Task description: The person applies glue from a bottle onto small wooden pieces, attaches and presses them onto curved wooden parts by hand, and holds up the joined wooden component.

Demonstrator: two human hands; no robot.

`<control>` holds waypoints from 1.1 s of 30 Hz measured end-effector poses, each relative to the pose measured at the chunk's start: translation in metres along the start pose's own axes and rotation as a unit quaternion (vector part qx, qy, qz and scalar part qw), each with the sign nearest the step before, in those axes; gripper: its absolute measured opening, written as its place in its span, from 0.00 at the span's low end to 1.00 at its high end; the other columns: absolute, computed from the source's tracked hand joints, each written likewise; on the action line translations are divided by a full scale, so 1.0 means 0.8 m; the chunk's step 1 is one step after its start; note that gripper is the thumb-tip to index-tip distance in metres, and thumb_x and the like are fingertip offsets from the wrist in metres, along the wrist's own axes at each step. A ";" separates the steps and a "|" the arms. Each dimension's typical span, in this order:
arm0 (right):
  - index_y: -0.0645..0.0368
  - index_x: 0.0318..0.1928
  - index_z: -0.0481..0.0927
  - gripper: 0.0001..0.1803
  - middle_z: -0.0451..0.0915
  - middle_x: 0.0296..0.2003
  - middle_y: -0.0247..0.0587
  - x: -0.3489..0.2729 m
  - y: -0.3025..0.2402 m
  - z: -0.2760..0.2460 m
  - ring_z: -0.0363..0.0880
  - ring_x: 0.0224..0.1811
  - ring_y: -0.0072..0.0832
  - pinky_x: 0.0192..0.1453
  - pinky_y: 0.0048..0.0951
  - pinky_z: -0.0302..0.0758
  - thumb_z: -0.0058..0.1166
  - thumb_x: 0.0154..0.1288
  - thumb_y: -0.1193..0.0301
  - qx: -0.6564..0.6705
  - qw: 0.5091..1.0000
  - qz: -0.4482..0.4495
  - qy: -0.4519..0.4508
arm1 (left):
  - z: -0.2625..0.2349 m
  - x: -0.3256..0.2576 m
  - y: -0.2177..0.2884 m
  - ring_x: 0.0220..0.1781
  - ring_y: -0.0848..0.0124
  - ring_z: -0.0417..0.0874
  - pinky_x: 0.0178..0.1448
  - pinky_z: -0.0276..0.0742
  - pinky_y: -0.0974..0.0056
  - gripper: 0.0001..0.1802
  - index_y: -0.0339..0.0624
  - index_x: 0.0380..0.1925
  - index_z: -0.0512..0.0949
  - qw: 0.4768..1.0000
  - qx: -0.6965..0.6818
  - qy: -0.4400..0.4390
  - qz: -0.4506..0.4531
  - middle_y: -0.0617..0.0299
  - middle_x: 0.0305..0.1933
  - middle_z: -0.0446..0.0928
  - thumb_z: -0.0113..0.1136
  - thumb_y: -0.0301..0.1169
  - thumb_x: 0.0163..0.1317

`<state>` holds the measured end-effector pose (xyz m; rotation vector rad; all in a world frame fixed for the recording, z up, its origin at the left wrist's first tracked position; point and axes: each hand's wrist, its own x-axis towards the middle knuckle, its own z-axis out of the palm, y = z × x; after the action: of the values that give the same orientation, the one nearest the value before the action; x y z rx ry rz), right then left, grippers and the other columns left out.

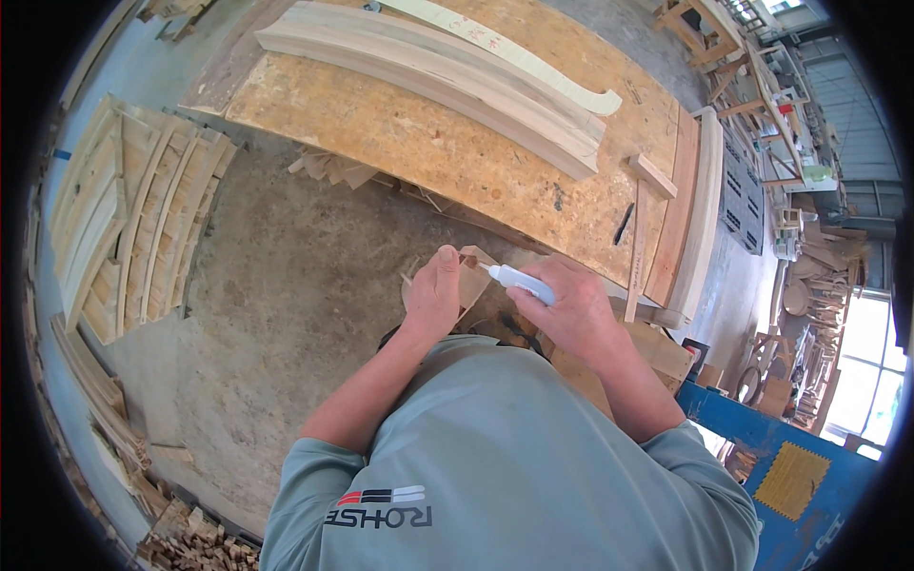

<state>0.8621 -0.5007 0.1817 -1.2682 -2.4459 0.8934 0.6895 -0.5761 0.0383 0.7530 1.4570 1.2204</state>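
A: In the head view, what is held in each hand?

B: A small piece of wood [469,269] is pinched in the left hand [433,293], the fingers curled closed around its near edge, so that its top is kept steady and turned up toward the bottle. A small white squeeze bottle [519,280] is gripped in the right hand [564,309], the fingers wrapped tight about its body and the nozzle aimed left at the wood. The tip is brought to the piece or just beside it; actual contact cannot be told.

A: Why is it all held so close to the body?

B: It is judged that fine aim is wanted, so both hands are kept near the chest, just in front of the grey-green shirt [514,466].

A: And the surface beyond?

B: A chipboard workbench [409,133] is seen on the far side, with long curved wooden rails [447,71] laid across it and a pale curved template [514,52] beside them. A short wooden strip [651,175] is left near its right end.

A: The room?

B: A dusty concrete floor [286,314] is shown on the left, where curved wooden frames [133,219] are stacked flat. Offcuts [190,542] are heaped at the near left. A blue machine [790,476] stands near right, and chair frames [762,86] are crowded far right
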 end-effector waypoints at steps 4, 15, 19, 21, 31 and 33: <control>0.58 0.43 0.86 0.12 0.84 0.35 0.46 -0.003 0.001 -0.002 0.84 0.37 0.44 0.42 0.41 0.82 0.67 0.60 0.67 0.009 1.000 0.007 -0.003 | 0.000 -0.001 0.004 0.47 0.68 0.79 0.55 0.73 0.63 0.35 0.34 0.52 0.80 0.999 -0.032 -0.004 -0.018 0.55 0.42 0.82 0.34 0.55 0.81; 0.58 0.44 0.86 0.13 0.84 0.37 0.46 -0.007 0.000 -0.001 0.84 0.38 0.45 0.43 0.42 0.82 0.66 0.62 0.66 0.006 1.000 0.014 -0.009 | 0.002 0.000 0.003 0.49 0.72 0.79 0.56 0.74 0.66 0.43 0.29 0.56 0.77 1.000 -0.014 -0.018 0.011 0.57 0.49 0.82 0.33 0.62 0.78; 0.58 0.44 0.85 0.12 0.84 0.37 0.46 -0.009 -0.002 0.000 0.84 0.38 0.45 0.43 0.42 0.82 0.66 0.62 0.66 0.008 1.000 0.009 -0.009 | 0.001 0.001 -0.017 0.55 0.70 0.78 0.61 0.73 0.65 0.44 0.25 0.61 0.73 1.000 -0.009 -0.007 0.013 0.53 0.55 0.80 0.34 0.62 0.78; 0.58 0.44 0.85 0.12 0.84 0.37 0.46 -0.009 -0.002 -0.001 0.84 0.38 0.45 0.42 0.42 0.82 0.66 0.62 0.66 0.006 1.000 0.004 -0.008 | 0.000 0.002 -0.021 0.60 0.68 0.77 0.66 0.71 0.64 0.46 0.22 0.64 0.69 1.000 0.012 -0.005 0.011 0.50 0.59 0.78 0.34 0.62 0.78; 0.58 0.43 0.85 0.12 0.84 0.36 0.47 -0.015 0.000 -0.001 0.84 0.36 0.47 0.41 0.43 0.82 0.66 0.61 0.67 -0.001 1.000 0.013 -0.002 | -0.003 -0.005 0.011 0.63 0.49 0.78 0.69 0.68 0.57 0.40 0.29 0.59 0.76 0.998 0.055 0.003 0.013 0.39 0.56 0.80 0.31 0.59 0.80; 0.58 0.42 0.85 0.11 0.84 0.36 0.47 -0.016 0.001 0.000 0.84 0.37 0.47 0.41 0.43 0.81 0.66 0.61 0.67 0.003 1.000 0.005 0.002 | -0.002 -0.004 0.004 0.62 0.49 0.79 0.68 0.69 0.57 0.40 0.30 0.59 0.76 0.997 0.069 0.022 0.030 0.39 0.55 0.80 0.31 0.59 0.79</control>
<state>0.8703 -0.5102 0.1820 -1.2812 -2.4350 0.8994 0.6883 -0.5784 0.0418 0.8733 1.5760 1.1974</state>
